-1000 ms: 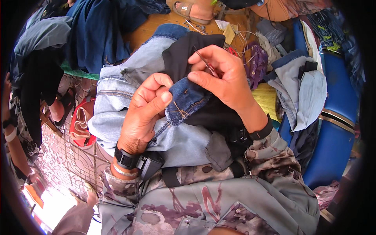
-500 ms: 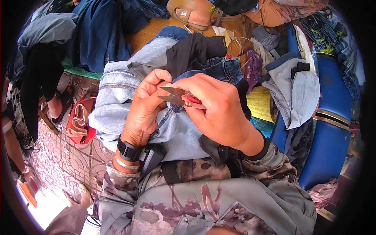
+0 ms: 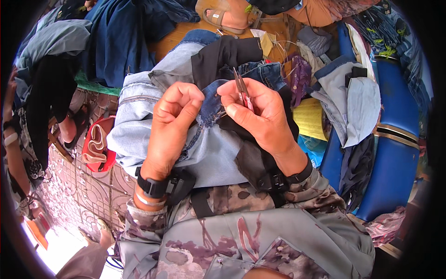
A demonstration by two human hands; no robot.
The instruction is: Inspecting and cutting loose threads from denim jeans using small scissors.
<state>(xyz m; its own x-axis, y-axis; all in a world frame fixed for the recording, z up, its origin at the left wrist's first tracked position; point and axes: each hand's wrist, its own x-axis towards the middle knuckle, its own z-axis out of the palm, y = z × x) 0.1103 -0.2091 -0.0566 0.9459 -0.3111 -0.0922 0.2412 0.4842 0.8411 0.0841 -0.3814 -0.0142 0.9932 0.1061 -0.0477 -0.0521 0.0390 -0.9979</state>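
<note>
A pair of light blue jeans [image 3: 139,121] lies across my lap, with a darker blue denim patch [image 3: 211,104] at its middle. My left hand [image 3: 172,123] pinches the denim just left of the patch, fingers curled. My right hand [image 3: 258,116] grips small red-handled thread snips [image 3: 241,88], their blades pointing up and away, right beside the patch's upper edge. A black cloth [image 3: 223,56] drapes over the jeans behind my hands and runs down under my right wrist.
Dark blue garments [image 3: 121,37] are heaped at the upper left, grey and blue clothes [image 3: 348,93] on a blue padded seat [image 3: 395,139] at right. A yellow sheet [image 3: 311,118] lies beside my right hand. A red sandal [image 3: 97,146] rests on the patterned floor at left.
My right hand has lifted slightly, and the snips now stand upright above the patch instead of lying low against the cloth. My left hand keeps its pinch on the denim.
</note>
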